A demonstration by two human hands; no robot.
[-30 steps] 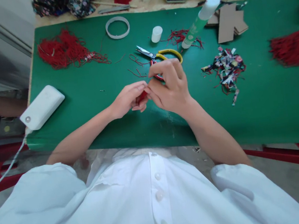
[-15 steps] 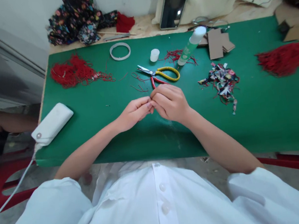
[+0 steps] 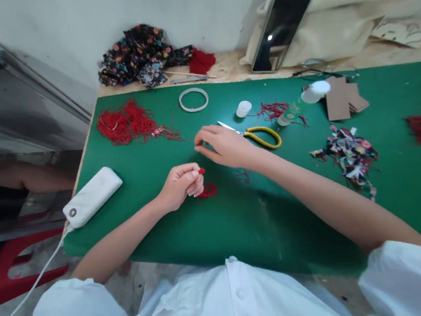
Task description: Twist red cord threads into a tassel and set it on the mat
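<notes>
My left hand (image 3: 181, 185) is closed around red thread (image 3: 202, 171). A short red tip pokes out above the thumb, and a loop of red thread (image 3: 209, 190) shows below the fingers. Up and to the right, my right hand (image 3: 226, 146) hovers over the mat with its fingers bent and slightly apart; nothing can be made out between them. Scissors (image 3: 263, 135) with a yellow handle lie partly hidden behind that hand. A tangled pile of red thread (image 3: 126, 122) rests on the left of the mat.
On the green mat (image 3: 159, 240) are a white ring (image 3: 194, 100), a white cap (image 3: 243, 108), a glue bottle (image 3: 303, 102), cardboard pieces (image 3: 337, 98), fabric scraps (image 3: 349, 155) and a white power bank (image 3: 93, 196). A phone (image 3: 288, 20) leans at the back.
My hands, together before, are now apart. The right has moved up and away from the left, and red thread now shows in the left. The camera view has shifted.
</notes>
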